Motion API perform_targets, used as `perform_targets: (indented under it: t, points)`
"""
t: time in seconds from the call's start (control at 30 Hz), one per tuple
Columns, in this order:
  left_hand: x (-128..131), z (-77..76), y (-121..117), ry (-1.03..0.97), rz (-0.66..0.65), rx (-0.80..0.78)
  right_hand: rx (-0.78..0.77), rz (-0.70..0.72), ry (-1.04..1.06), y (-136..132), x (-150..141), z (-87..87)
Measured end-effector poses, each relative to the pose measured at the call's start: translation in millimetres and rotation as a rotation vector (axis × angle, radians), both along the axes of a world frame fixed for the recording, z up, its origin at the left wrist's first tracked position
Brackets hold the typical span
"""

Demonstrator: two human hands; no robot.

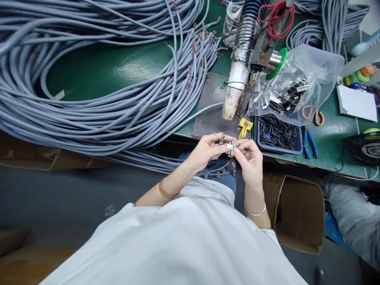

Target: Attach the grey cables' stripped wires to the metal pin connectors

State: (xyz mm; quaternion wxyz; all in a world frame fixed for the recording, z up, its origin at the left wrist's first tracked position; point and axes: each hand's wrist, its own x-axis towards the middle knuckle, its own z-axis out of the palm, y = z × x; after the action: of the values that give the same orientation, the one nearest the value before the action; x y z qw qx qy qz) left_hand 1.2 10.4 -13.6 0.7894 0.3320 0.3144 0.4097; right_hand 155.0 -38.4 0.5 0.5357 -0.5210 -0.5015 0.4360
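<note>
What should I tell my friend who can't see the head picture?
The left hand and right hand hold a small metal connector beside a green table. Gray cables loop leftward; a plastic bag and blue tray lie right.

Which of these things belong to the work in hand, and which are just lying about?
Seemingly in the work:
small metal connector, pinched by left hand and right hand
coloured wires, at the left fingers
grey cables, with similar bared ends

Apparently just lying about:
white pad
blue-handled pliers
cardboard box
</note>
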Motion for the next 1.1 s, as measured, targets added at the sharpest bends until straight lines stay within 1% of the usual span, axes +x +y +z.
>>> perform_targets:
  t: [0.07, 0.1, 0.17, 0.27, 0.33, 0.4, 0.5, 0.57, 0.63, 0.7, 0.8, 0.9, 1.0, 1.1]
  points:
    - [0, -0.2, 1, 0.001, 0.016, -0.013, -0.023, 0.015, 0.015, 0, 0, 1.8]
    - [0, -0.6, 1, -0.001, 0.032, -0.022, -0.015, -0.005, 0.002, -1, -1, 2.8]
    - [1, -1.5, 1, -0.010, 0.052, -0.042, 0.034, -0.098, -0.065, -2, -4, 4.7]
    - [3, -1.9, 0, -0.022, 0.050, -0.075, 0.125, -0.267, -0.177, -4, -10, 5.5]
    - [4, -1.3, 1, -0.025, 0.049, -0.093, 0.184, -0.327, -0.208, -6, -13, 4.2]
    - [3, -0.3, 2, -0.033, 0.051, -0.100, 0.265, -0.341, -0.262, -7, -14, 1.4]
    - [2, 0.1, 2, -0.051, 0.045, -0.099, 0.393, -0.308, -0.459, -8, -13, -4.8]
    - [3, -0.3, 2, -0.063, 0.033, -0.100, 0.439, -0.290, -0.575, -8, -12, -8.7]
    - [3, -0.8, 1, -0.069, 0.025, -0.094, 0.458, -0.314, -0.619, -8, -10, -10.1]
    - [4, -0.9, 0, -0.073, 0.029, -0.078, 0.457, -0.379, -0.594, -7, -9, -7.8]
    - [6, -0.7, -2, -0.048, 0.100, -0.019, 0.384, -0.476, -0.411, -5, -6, 0.7]
    - [7, 0.2, -4, 0.028, 0.157, 0.059, 0.351, -0.517, -0.255, -2, -2, 8.0]
    - [8, 2.2, -5, 0.085, 0.156, 0.081, 0.379, -0.498, -0.273, 1, 1, 8.1]
    - [9, 4.8, -7, 0.131, 0.167, 0.094, 0.359, -0.449, -0.331, 1, 2, 4.2]
